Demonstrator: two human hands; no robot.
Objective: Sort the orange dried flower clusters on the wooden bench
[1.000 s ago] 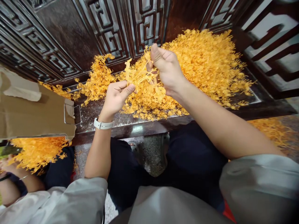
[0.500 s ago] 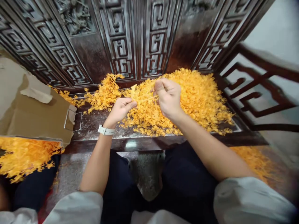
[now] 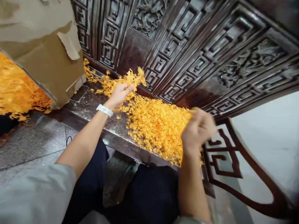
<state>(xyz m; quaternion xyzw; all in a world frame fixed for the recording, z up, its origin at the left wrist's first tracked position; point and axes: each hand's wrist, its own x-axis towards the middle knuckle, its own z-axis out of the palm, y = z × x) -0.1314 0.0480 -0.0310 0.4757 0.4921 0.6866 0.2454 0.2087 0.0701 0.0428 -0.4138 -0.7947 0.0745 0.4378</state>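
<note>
My left hand, with a pale watch on its wrist, pinches a cluster of small orange-yellow spiky pieces, which look like plastic. It is above the left part of the bench seat. My right hand is raised over the right end of a big pile of the same pieces. Its fingers are curled closed and smeared by motion. A small yellow bit shows at its fingertips, too blurred to make out.
A cardboard box on the left has more orange pieces at its open side. The dark wooden bench seat has a carved back behind it and a carved armrest on the right. Loose pieces lie along the back.
My view has turned and tilted. My hands, close together before with a thin yellow strand between them, are now far apart; the right has moved out to the right.
</note>
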